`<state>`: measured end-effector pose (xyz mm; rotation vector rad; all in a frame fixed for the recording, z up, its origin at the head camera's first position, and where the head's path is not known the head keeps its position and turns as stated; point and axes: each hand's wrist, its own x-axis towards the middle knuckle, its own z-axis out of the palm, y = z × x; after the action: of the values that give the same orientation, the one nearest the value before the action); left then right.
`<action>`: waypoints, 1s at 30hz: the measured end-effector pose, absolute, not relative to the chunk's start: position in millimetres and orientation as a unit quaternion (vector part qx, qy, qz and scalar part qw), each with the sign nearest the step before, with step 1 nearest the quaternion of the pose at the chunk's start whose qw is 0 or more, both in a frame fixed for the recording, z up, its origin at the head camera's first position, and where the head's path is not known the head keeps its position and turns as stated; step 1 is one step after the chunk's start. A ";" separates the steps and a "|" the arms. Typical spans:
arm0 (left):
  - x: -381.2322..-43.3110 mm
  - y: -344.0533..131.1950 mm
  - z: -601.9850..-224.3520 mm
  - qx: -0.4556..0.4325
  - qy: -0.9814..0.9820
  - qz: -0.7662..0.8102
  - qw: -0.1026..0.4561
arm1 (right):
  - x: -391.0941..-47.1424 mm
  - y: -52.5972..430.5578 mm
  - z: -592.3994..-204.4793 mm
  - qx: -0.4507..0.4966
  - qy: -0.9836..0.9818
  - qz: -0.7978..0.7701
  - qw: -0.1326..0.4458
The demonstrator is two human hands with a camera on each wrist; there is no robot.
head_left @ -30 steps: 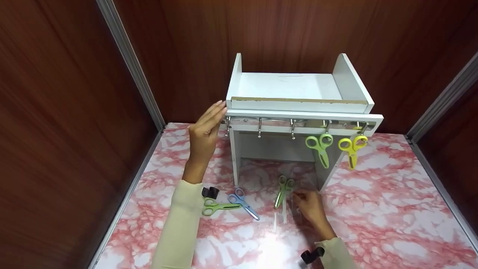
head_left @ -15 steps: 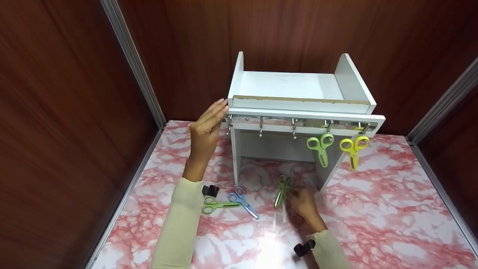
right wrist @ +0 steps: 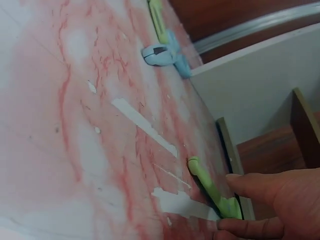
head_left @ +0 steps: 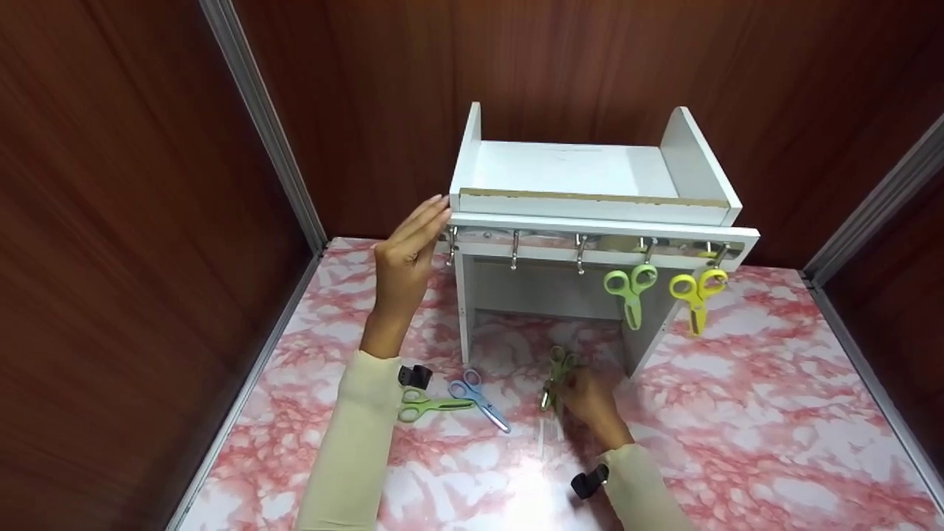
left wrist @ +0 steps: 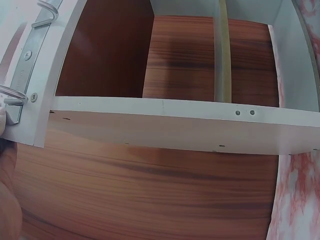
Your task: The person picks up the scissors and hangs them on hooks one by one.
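Note:
My left hand (head_left: 404,258) rests with fairly straight fingers against the left end of the hook rail (head_left: 546,251) on a white shelf unit (head_left: 590,208). Under the shelf, my right hand (head_left: 592,400) is at a pair of green scissors (head_left: 554,380) lying on the table. In the right wrist view, thumb and fingers (right wrist: 255,227) stand on either side of the scissors' handle (right wrist: 229,206), with a gap showing at the thumb. Another green pair of scissors (head_left: 631,295) and a yellow pair (head_left: 697,295) hang from hooks at the right.
Blue scissors (head_left: 481,402) and more green scissors (head_left: 441,405) lie touching on the marbled table (head_left: 767,413), left of the right hand. White strips (right wrist: 145,125) mark the tabletop near the hand. Brown panels (head_left: 354,110) enclose the back and sides.
My right hand has moved left to the green scissors on the table, its fingers now overlapping them. The left hand stays at the rail. The hanging green scissors swing slightly.

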<state>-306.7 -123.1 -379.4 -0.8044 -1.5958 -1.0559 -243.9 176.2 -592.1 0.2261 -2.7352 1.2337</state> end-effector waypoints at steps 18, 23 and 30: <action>-307.5 -122.3 -380.1 -0.329 -0.664 -0.443 0.504 | -241.9 178.5 -598.4 0.067 -0.917 0.387 0.069; -307.6 -122.8 -379.1 -0.327 -0.664 -0.441 0.507 | -240.6 176.5 -596.9 0.064 -0.922 0.375 0.075; -308.1 -122.6 -380.2 -0.328 -0.663 -0.444 0.505 | -237.2 175.2 -597.3 0.067 -0.925 0.364 0.085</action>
<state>-308.1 -122.6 -380.2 -0.7926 -1.6010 -1.0708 -237.2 175.2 -597.3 0.2013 -2.7588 1.0867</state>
